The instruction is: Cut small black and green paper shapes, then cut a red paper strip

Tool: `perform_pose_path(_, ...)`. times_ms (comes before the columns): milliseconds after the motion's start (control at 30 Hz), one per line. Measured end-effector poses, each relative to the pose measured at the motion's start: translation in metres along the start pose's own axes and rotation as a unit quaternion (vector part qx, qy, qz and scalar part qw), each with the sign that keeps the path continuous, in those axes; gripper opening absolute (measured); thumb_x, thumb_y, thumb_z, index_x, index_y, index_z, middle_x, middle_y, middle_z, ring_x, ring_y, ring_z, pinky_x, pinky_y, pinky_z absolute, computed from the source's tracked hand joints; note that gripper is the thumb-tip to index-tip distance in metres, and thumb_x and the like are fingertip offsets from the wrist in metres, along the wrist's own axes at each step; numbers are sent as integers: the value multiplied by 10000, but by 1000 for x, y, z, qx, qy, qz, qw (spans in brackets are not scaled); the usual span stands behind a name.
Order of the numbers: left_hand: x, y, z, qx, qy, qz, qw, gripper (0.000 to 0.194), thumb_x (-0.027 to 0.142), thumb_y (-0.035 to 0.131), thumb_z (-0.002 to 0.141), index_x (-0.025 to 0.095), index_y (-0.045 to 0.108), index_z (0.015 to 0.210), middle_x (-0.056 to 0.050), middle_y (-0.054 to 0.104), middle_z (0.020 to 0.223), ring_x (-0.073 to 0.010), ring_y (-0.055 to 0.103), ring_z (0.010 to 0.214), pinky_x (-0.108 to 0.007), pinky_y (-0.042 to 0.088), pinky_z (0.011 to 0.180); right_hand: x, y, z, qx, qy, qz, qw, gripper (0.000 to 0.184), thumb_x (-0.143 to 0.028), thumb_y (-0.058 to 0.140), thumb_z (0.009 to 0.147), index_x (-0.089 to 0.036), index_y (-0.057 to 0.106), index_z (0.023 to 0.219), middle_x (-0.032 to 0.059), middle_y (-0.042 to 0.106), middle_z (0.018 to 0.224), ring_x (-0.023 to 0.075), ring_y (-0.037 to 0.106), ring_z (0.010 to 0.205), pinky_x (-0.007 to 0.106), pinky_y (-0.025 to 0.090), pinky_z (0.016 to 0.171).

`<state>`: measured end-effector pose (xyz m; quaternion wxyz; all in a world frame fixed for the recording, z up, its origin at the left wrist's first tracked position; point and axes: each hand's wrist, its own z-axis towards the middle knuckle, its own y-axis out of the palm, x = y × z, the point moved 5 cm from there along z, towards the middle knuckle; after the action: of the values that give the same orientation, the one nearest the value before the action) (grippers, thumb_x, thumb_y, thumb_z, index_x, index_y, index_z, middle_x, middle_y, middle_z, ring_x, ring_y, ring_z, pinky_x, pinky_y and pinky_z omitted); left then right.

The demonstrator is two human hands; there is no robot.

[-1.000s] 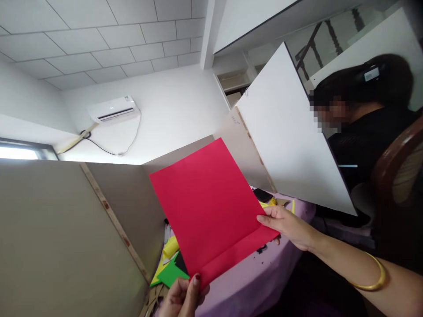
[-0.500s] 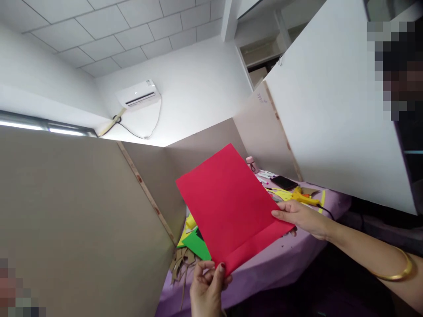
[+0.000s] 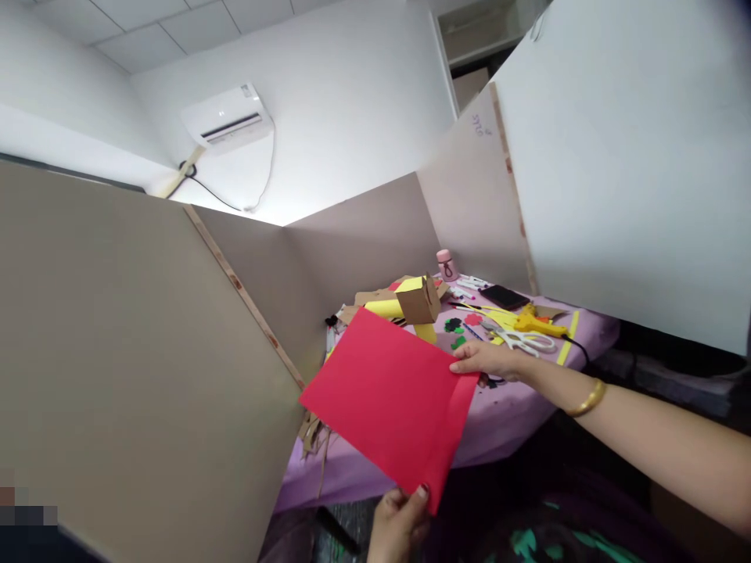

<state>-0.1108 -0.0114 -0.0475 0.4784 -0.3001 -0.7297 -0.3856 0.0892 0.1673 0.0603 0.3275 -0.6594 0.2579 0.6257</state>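
Note:
A sheet of red paper (image 3: 390,391) is held up between both hands, with a crease along the edge nearest me. My left hand (image 3: 400,522) pinches its lower corner, thumb on top. At the right corner my right hand (image 3: 484,361) grips the sheet between thumb and fingers; a gold bangle is on that wrist. Behind the paper, a cardboard and yellow paper construction (image 3: 418,301) lies on the table, partly hidden by the sheet.
The purple-covered table (image 3: 498,422) carries a yellow glue gun (image 3: 537,322), white scissors (image 3: 525,341), a black phone (image 3: 503,296), a pink bottle (image 3: 447,266) and several markers (image 3: 469,285). Cardboard scraps (image 3: 310,434) lie at its left edge. Partition panels (image 3: 141,360) enclose it.
The red sheet has turned and come lower, tilting flatter with both hands still on it. My view has dipped, so the cardboard construction and scissors now show.

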Motion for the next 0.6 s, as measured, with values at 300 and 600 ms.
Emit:
perform_pose_path(300, -41, 18, 1, 23, -52, -70, 996, 460, 411, 893, 290, 163, 554, 477, 53, 546, 408, -76, 482, 399, -183, 361, 436, 48, 9, -15, 193, -15, 82, 978, 250, -368, 489, 931, -146, 577, 1004, 23, 630, 887, 125, 606, 656, 265, 512, 568)
perform_pose_path(600, -62, 41, -3, 6, -75, -115, 991, 411, 402, 890, 324, 133, 625, 485, 12, 575, 411, -115, 505, 414, -220, 362, 438, 120, 134, -57, -1, 112, 133, 985, 470, -602, 659, 663, -138, 602, 613, -25, 578, 451, 84, 510, 360, 161, 289, 333)
